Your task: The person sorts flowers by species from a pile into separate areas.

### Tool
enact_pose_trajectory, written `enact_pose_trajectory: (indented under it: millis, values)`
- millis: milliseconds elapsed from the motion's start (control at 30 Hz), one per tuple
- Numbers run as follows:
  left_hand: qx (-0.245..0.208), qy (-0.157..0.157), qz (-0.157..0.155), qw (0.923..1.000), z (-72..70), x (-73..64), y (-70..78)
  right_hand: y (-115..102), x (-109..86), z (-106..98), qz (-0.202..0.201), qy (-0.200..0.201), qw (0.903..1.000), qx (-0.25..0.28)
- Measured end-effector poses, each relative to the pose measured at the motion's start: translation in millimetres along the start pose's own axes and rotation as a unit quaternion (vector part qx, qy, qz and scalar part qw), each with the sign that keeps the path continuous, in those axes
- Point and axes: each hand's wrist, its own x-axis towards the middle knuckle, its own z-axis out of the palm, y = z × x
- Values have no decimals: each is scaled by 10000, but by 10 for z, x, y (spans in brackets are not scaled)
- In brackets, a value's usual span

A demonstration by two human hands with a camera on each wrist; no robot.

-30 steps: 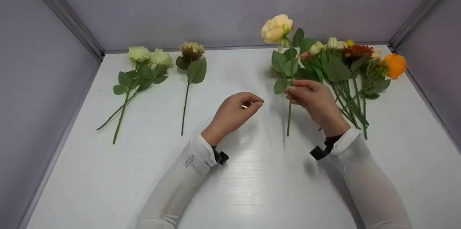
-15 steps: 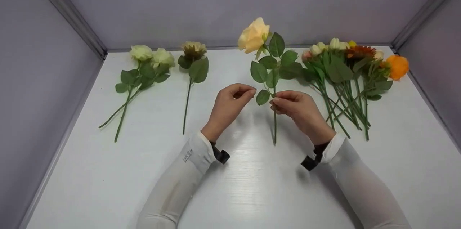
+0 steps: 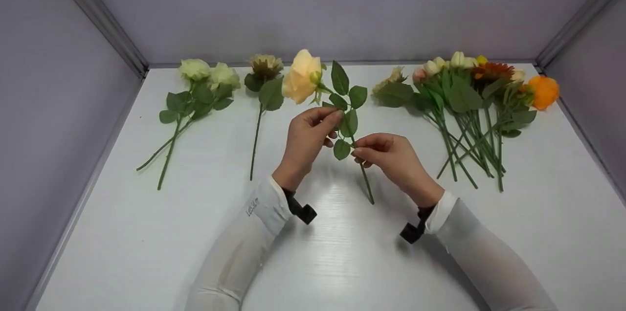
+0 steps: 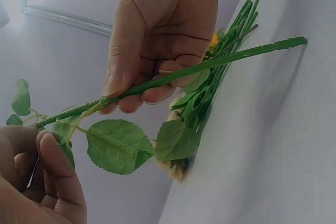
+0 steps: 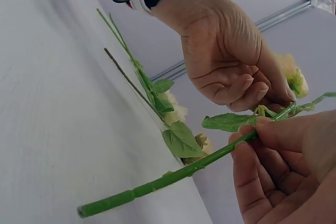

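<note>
A pale peach rose [image 3: 302, 76] with a leafy green stem is held up over the middle of the table, bloom leaning left. My right hand [image 3: 391, 162] pinches the stem below the lowest leaf, and the bare stem end [image 5: 157, 182] sticks out past the fingers. Higher up, near the leaves, my left hand [image 3: 310, 140] pinches the stem between thumb and fingers; its fingertips are partly hidden by leaves in the head view. The right hand [image 4: 163, 35] also shows across the stem in the left wrist view, beside a serrated leaf [image 4: 119, 146].
Two pale green roses [image 3: 194, 70] with crossed stems lie at the left of the white table [image 3: 122, 242]. Beside them lies a brownish-cream flower [image 3: 265, 66]. A pile of mixed flowers [image 3: 462, 96] lies at the right, with an orange bloom [image 3: 544, 92]. Grey panels [image 3: 332, 8] enclose the table.
The right hand has carried the peach rose left, away from the flower pile, and lowered it slightly; the bloom now tilts left. The left hand has come onto its stem.
</note>
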Motion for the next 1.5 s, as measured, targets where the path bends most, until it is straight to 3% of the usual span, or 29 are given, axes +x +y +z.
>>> enact_pose_trajectory:
  millis: [467, 667, 767, 867, 1033, 1100, 1167, 1300, 1400, 1500]
  values:
    - [-205, -64, -220, 9995, 26, -12, -11, -45, -45, 49, -53, 56, 9999, -96]
    - [-330, -54, -270, 9991, -44, 1, 59, -47, -48, 34, -221, -79, 9997, 14]
    - [-218, 62, -175, 9996, -164, 44, 162, -41, -43, 4, -250, -93, 9996, 54]
    - [72, 182, 14, 9998, -372, 118, 311, -43, -40, -37, -268, -69, 9996, 99]
    - [769, 620, -1, 9951, -927, 245, 577, -59, -27, -100, -322, 22, 9994, 105]
    - [1159, 918, -151, 9889, -1205, 297, 654, -61, -20, -114, -309, 50, 9995, 96]
    - [1685, 1209, -356, 9776, -1492, 341, 708, -62, -13, -125, -261, 67, 9996, 109]
    - [2797, 1477, -840, 9449, -2004, 385, 729, -54, -5, -140, -200, 93, 9997, 129]
    - [3456, 1490, -1178, 9190, -2274, 402, 675, -59, -3, -149, -216, 97, 9996, 132]
    - [3947, 1519, -1420, 8950, -2408, 422, 615, -78, -7, -163, -236, 117, 9996, 136]
